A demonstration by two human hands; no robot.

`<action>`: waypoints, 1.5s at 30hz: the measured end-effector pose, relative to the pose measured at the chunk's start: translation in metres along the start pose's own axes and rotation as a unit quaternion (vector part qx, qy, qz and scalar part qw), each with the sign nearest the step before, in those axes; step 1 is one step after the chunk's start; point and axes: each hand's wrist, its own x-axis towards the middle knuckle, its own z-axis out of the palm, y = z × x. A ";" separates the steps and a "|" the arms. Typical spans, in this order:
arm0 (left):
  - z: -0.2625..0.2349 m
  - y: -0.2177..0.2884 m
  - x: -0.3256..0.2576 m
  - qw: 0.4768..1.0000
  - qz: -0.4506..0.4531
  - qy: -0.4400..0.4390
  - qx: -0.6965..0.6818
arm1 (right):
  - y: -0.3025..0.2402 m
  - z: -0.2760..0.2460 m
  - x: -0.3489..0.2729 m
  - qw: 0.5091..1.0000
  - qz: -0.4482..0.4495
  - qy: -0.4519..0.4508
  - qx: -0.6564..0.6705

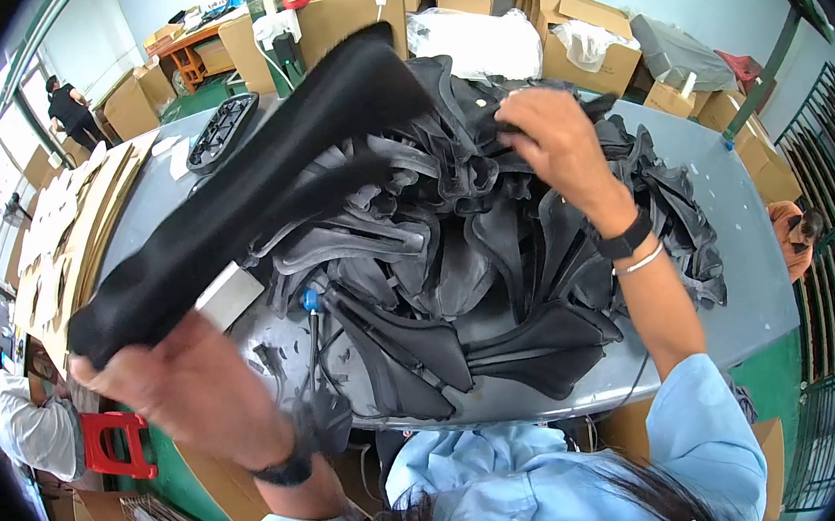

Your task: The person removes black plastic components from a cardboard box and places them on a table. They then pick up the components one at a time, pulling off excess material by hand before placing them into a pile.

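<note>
My left hand [194, 392] is closed round the near end of a long black padded fabric piece [240, 187], slightly blurred. It is lifted over the left part of the table and slants up toward the back, its far end widening. My right hand [557, 142] is above the back of a heap of black and grey moulded foam-and-fabric pieces [454, 277]. Its fingers are curled together, and a small dark bit shows at the fingertips; what it belongs to is unclear. Two black moulded pieces [537, 354] lie near the front edge, below the heap.
The grey table [751, 279] also bears a blue-tipped tool [311, 301], a white box [230, 297], a black tray [224, 131] and stacked cardboard sheets [93, 231]. Cardboard boxes [588, 43] stand behind. Other people are at the left and right, one near a red stool [119, 445].
</note>
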 end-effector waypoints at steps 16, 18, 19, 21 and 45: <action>-0.044 -0.079 -0.093 0.804 -0.207 -0.071 0.553 | -0.150 0.012 -0.165 0.914 0.057 -0.388 0.104; -0.058 -0.064 -0.108 0.784 -0.252 -0.037 0.567 | -0.153 0.011 -0.160 0.908 0.053 -0.405 0.089; -0.064 -0.062 -0.117 0.764 -0.280 0.005 0.581 | -0.153 0.013 -0.157 0.901 0.042 -0.426 0.071; -0.077 -0.058 -0.129 0.739 -0.308 0.051 0.597 | -0.151 0.013 -0.162 0.917 0.033 -0.387 0.091; -0.061 -0.022 -0.120 0.802 -0.334 0.152 0.472 | -0.114 -0.100 -0.178 0.686 0.366 -0.035 0.627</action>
